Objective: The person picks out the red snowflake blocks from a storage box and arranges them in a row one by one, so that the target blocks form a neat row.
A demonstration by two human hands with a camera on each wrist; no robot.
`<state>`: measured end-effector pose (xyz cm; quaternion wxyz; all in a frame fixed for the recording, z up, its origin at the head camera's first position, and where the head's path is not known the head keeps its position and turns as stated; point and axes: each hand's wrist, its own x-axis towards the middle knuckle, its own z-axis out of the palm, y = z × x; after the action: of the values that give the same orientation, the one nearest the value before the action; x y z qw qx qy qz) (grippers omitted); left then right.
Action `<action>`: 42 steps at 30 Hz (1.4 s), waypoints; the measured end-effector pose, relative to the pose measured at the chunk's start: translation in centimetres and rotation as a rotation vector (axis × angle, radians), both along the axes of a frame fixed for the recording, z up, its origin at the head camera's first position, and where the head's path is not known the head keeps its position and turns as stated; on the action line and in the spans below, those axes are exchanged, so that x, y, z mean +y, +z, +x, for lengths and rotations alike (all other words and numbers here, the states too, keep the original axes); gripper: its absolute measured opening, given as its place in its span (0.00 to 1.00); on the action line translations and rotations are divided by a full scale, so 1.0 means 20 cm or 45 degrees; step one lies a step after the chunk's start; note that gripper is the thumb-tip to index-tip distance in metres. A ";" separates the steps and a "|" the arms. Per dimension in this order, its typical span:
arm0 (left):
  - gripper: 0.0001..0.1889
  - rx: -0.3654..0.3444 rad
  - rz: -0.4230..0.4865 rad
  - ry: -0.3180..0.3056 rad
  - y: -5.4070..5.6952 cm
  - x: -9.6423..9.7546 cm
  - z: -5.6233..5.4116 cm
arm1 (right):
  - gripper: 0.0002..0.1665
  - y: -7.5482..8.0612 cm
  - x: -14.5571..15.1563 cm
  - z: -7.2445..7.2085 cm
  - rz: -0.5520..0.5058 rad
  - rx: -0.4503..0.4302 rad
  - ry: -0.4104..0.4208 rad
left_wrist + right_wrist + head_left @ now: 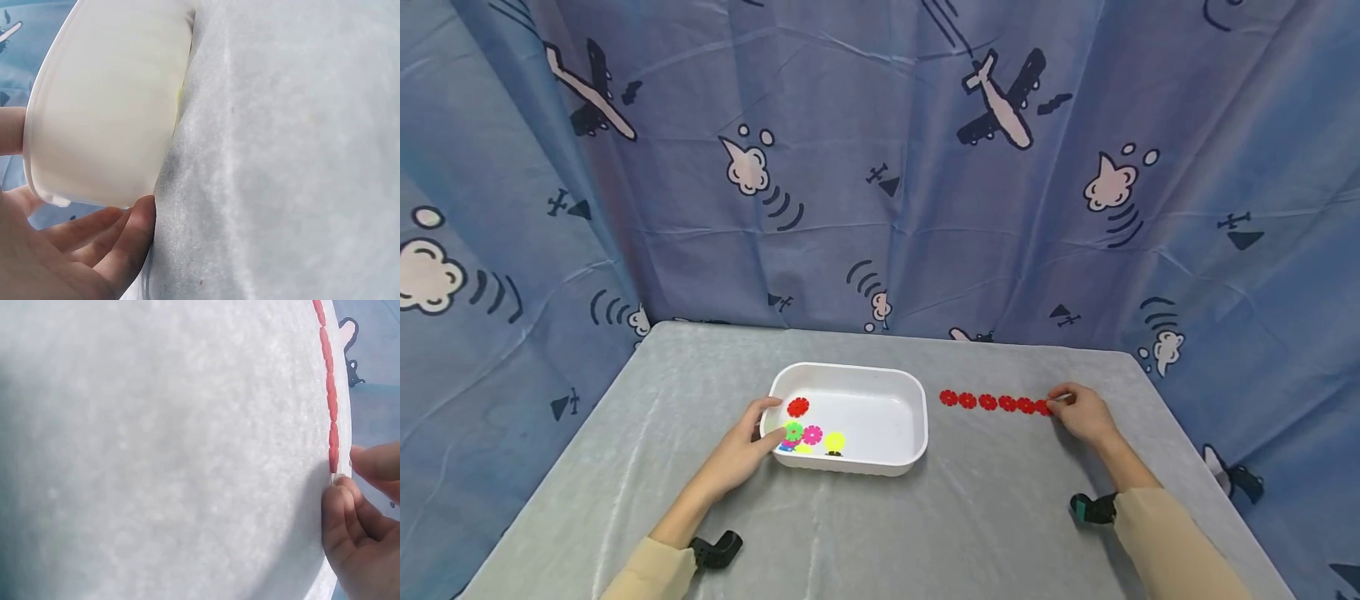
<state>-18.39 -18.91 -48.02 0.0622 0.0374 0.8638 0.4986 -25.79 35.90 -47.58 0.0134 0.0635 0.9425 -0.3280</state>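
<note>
Red flower discs (988, 402) in a row on the worktop (865, 533) beside a white tray (880, 417).
The left hand (743, 447) grips the tray's end; the right hand (1084, 415), fingers (335, 509) slightly parted, meets the last disc; pinching, I can't tell.

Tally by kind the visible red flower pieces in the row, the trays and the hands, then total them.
Red flower pieces in the row: 6 (one partly covered)
White tray: 1
Left hand and right hand: 2
Total: 9
</note>
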 end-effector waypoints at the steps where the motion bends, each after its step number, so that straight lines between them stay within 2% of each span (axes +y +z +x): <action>1: 0.27 -0.004 0.001 0.001 0.00 0.00 0.00 | 0.16 0.00 0.00 0.00 0.004 0.004 -0.001; 6: 0.27 -0.018 -0.008 0.006 0.00 -0.01 0.00 | 0.17 0.04 -0.03 0.01 0.009 0.041 0.040; 14: 0.27 -0.011 -0.011 0.004 0.00 -0.02 0.01 | 0.17 0.20 -0.20 0.03 -0.004 0.168 0.132; 20: 0.27 -0.006 -0.020 0.001 0.00 -0.02 0.00 | 0.20 0.28 -0.32 0.04 -0.064 0.210 0.127; 23: 0.27 -0.011 -0.017 0.002 0.01 -0.01 0.01 | 0.20 0.32 -0.38 0.04 -0.088 0.273 0.145; 28: 0.27 -0.017 -0.012 0.010 0.01 -0.01 0.01 | 0.15 0.36 -0.51 0.05 -0.126 0.372 0.204; 34: 0.27 -0.014 -0.015 0.019 0.00 0.00 0.02 | 0.13 0.38 -0.69 0.08 -0.225 0.423 0.288; 42: 0.27 -0.030 -0.011 0.026 0.00 0.01 0.01 | 0.11 0.40 -0.91 0.09 -0.288 0.447 0.340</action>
<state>-18.26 -18.69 -48.05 0.0674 0.0225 0.8654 0.4960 -24.05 17.74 -39.54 -0.1005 -0.1217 0.8875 -0.4329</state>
